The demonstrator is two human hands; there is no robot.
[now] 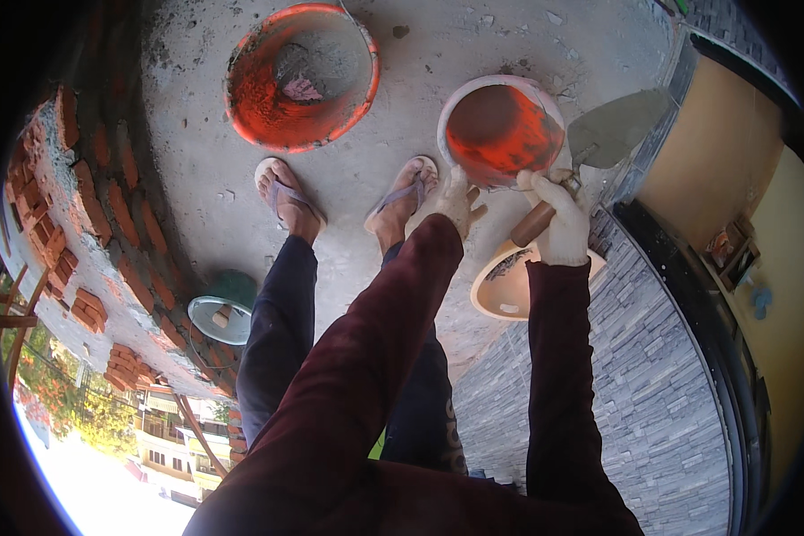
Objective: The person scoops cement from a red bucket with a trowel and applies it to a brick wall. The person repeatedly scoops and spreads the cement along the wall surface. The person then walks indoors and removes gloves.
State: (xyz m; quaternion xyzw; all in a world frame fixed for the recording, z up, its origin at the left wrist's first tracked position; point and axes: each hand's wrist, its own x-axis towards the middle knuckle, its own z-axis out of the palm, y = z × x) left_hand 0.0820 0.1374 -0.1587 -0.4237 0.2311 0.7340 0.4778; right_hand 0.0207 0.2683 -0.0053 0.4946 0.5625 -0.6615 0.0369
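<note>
A bucket [561,129] with a pale rim and an orange-red inside holds brown, murky liquid. My left hand [456,204], in a whitish glove, grips the bucket's near rim with the fingers curled. My right hand [565,223], gloved too, is closed round the wooden handle of a trowel [618,132]. The trowel's grey, mortar-smeared blade points away to the right, beside the bucket. The right thumb and fingertips are close to the bucket's rim; whether they touch it I cannot tell.
A larger orange bucket [372,76] with grey mortar stands at far left. A cream container [500,299] sits under my right wrist. Left of my legs is a green bucket [225,290], beside a brick wall [89,201]. A stone-patterned wall [634,357] runs along the right.
</note>
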